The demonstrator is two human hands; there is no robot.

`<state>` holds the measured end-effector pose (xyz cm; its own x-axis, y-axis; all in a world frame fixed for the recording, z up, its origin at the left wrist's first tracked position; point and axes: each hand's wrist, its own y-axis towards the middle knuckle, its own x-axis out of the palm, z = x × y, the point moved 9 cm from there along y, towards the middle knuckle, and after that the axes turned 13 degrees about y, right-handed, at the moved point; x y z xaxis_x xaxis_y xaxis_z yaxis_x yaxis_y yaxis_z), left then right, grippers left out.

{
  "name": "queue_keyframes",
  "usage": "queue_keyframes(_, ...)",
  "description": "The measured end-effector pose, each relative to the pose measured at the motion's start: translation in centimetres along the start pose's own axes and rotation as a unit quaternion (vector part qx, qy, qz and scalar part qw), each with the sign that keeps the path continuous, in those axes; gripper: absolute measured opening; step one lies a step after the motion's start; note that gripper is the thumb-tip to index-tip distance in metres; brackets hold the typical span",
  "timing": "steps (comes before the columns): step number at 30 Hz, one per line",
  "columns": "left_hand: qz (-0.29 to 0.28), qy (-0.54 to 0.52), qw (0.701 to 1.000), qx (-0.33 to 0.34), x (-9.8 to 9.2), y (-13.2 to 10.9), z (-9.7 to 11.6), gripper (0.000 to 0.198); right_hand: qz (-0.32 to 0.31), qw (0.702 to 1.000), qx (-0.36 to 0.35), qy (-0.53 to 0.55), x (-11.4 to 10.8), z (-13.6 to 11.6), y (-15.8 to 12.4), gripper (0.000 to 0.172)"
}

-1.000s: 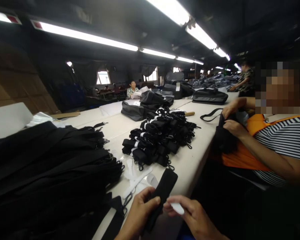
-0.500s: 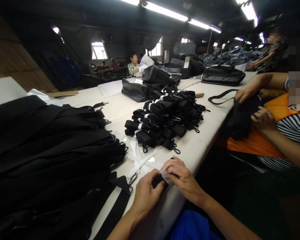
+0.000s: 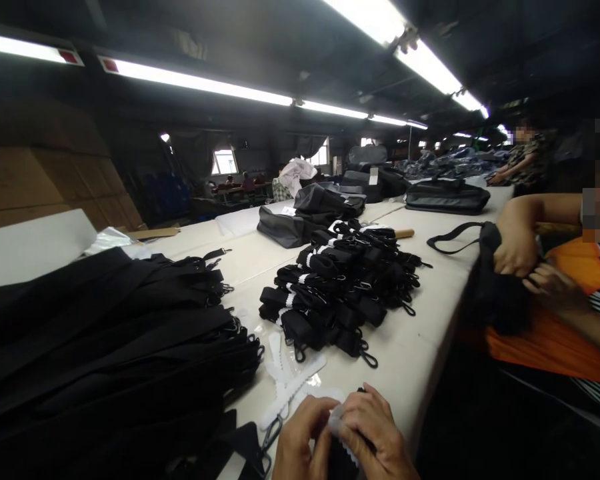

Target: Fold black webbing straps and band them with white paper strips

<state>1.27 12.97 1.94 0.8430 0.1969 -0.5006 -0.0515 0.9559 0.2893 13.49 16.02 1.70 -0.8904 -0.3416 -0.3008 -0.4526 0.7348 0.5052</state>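
At the bottom edge of the head view my left hand [image 3: 300, 443] and my right hand [image 3: 373, 437] are pressed together around a folded black strap [image 3: 341, 461]. A white paper band [image 3: 336, 421] runs over the strap between my fingers. Both hands are closed on the strap. Just ahead of them lie loose white paper strips [image 3: 293, 383] on the pale table [image 3: 420, 347]. Beyond the strips sits a pile of folded, banded black straps [image 3: 343, 287].
A big heap of unfolded black straps [image 3: 105, 347] with metal clips fills the left. A co-worker in a striped top and orange apron handles a black bag [image 3: 495, 293] at the right. Black bags [image 3: 445, 197] and other people are farther back.
My hands have closed together round the strap and wrapped the white band over it. The view has tilted up, so my hands now sit at the bottom edge.
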Motion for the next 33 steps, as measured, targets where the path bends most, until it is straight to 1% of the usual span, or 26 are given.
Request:
queue_keyframes(1,0.014,0.018,0.999,0.026,-0.3,0.0,0.8,0.025,0.000,1.000,-0.004,0.001,0.0,0.0,0.0,0.011)
queue_keyframes(3,0.022,0.031,0.997,0.069,-0.5,-0.2,2.0,0.024,-0.009,1.000,-0.009,0.009,0.1,0.1,0.0,0.009)
queue_keyframes(5,0.020,0.016,0.997,0.072,-0.4,-0.2,2.1,0.024,-0.018,1.000,-0.014,0.016,0.1,0.1,0.0,0.009)
queue_keyframes(7,0.016,-0.017,0.999,0.035,-0.3,0.0,0.9,0.027,-0.017,1.000,-0.017,0.019,-0.1,0.2,0.0,0.011)
queue_keyframes(9,0.012,-0.062,0.998,-0.025,0.0,0.1,-1.1,0.032,-0.007,0.999,-0.021,0.026,-0.3,0.3,-0.1,0.014)
queue_keyframes(11,0.010,-0.100,0.992,-0.080,0.4,0.1,-2.9,0.038,0.016,0.999,-0.023,0.037,-0.4,0.6,-0.1,0.014)
queue_keyframes(12,0.012,-0.110,0.989,-0.098,0.5,0.0,-3.5,0.039,0.030,0.998,-0.023,0.042,-0.4,0.8,-0.1,0.013)
queue_keyframes(14,0.029,-0.109,0.988,-0.107,0.5,-0.2,-3.8,0.038,0.062,0.997,-0.010,0.048,-0.5,1.3,-0.1,0.012)
queue_keyframes(16,0.066,-0.078,0.991,-0.092,0.0,-0.4,-3.1,0.033,0.081,0.995,0.026,0.051,-0.4,1.9,0.1,0.013)
queue_keyframes(18,0.100,-0.032,0.992,-0.066,-0.5,-0.8,-2.2,0.028,0.090,0.991,0.083,0.052,-0.3,2.4,0.3,0.014)
queue_keyframes(20,0.114,0.010,0.993,-0.026,-0.7,-1.0,-1.3,0.024,0.093,0.983,0.147,0.050,-0.4,2.8,0.4,0.016)
queue_keyframes(22,0.127,0.064,0.989,0.036,-0.8,-1.2,-0.4,0.020,0.091,0.975,0.197,0.053,-0.5,2.9,0.6,0.013)
queue_keyframes(23,0.142,0.100,0.982,0.073,-0.9,-1.4,0.1,0.018,0.085,0.972,0.211,0.056,-0.5,2.8,0.7,0.011)
queue_keyframes(24,0.161,0.139,0.971,0.110,-1.0,-1.6,0.6,0.017,0.075,0.971,0.217,0.058,-0.5,2.6,0.9,0.013)
queue_keyframes(26,0.198,0.215,0.939,0.179,-1.1,-2.2,1.6,0.017,0.050,0.974,0.215,0.056,-0.2,2.1,1.4,0.016)
queue_keyframes(29,0.234,0.304,0.883,0.271,-0.7,-3.1,3.0,0.021,0.024,0.975,0.218,0.040,0.1,1.5,2.1,0.012)
queue_keyframes(31,0.251,0.360,0.842,0.314,-0.2,-3.7,3.7,0.023,0.016,0.971,0.236,0.042,0.2,1.5,2.2,0.011)
queue_keyframes(32,0.255,0.382,0.826,0.326,0.0,-3.9,3.9,0.023,0.013,0.968,0.244,0.048,0.3,1.5,2.2,0.010)
queue_keyframes(33,0.256,0.395,0.818,0.332,0.1,-4.1,4.0,0.024,0.013,0.968,0.247,0.053,0.3,1.5,2.1,0.009)
